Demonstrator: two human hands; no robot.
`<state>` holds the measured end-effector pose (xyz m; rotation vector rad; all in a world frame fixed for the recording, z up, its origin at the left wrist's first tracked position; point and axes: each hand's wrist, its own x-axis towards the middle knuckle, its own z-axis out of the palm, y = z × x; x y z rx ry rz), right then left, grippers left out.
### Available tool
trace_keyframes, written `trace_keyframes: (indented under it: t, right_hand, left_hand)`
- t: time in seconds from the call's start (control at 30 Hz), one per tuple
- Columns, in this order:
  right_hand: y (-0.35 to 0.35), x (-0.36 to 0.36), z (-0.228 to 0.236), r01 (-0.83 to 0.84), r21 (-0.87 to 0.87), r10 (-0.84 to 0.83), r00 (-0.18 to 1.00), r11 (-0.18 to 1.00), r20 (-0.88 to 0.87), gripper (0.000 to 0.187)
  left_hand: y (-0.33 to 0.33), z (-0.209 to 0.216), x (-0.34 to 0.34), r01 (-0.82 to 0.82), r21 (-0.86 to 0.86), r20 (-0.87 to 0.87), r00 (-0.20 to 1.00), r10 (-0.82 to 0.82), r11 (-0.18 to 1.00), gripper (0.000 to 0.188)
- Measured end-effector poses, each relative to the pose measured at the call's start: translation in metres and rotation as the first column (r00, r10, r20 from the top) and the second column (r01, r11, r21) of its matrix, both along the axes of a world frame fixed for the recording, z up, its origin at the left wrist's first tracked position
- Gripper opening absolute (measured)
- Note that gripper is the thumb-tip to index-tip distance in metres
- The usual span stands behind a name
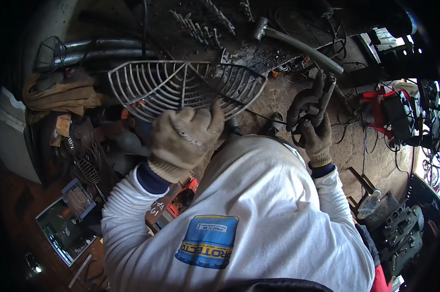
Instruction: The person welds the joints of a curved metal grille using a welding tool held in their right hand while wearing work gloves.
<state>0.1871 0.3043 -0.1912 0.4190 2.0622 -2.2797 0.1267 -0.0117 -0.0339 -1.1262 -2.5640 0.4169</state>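
A half-round metal wire grille (147, 90), with curved bars and straight spokes, stands out in front of me. My left hand (187, 138), in a tan knitted glove, is closed at its near edge and grips it; the fingertips are partly hidden. My right hand (318, 138), gloved alike, is closed around a dark, thick tool with a curved body and jaw-like prongs, which looks like a welding electrode holder (307, 102). A thin dark rod runs from near this tool toward the grille's right side. The right hand is apart from the grille.
Beyond the grille is a dark worktable with a hammer (298, 46) and upright metal pieces (195, 29). At left are metal tubes (101, 46), brown cloth (59, 97) and a glass-panelled frame (67, 228). Cables, a red object (373, 112) and dark machinery (402, 228) lie at right.
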Motion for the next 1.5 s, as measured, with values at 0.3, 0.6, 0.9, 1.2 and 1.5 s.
trace_keyframes:
  t: [0.3,0.6,0.9,1.2,1.5]
  right_hand:
    - [-0.001,-0.011,-0.001,-0.031,0.119,0.035,0.999,0.992,-0.034,0.043]
    - [0.002,-0.015,-0.002,-0.032,0.025,0.033,0.998,0.999,-0.045,0.042]
    - [0.000,-0.009,0.000,0.025,-0.009,-0.025,1.000,1.000,-0.004,0.040]
    - [-0.004,-0.006,0.004,0.056,-0.015,-0.056,0.998,0.998,0.007,0.040]
    - [0.004,0.001,-0.005,0.062,-0.038,-0.061,0.998,0.997,0.019,0.039]
  left_hand:
    - [0.017,-0.017,0.001,-0.077,-0.030,0.342,0.936,0.083,0.997,0.042]
    - [0.007,-0.041,0.009,-0.227,-0.103,0.372,0.894,0.249,0.969,0.042]
    - [0.010,-0.042,0.006,-0.225,-0.094,0.395,0.886,0.243,0.970,0.038]
    - [0.021,-0.026,0.002,-0.266,-0.183,0.395,0.862,0.318,0.947,0.035]
    - [0.032,-0.039,0.008,-0.185,-0.243,0.158,0.961,0.227,0.952,0.012]
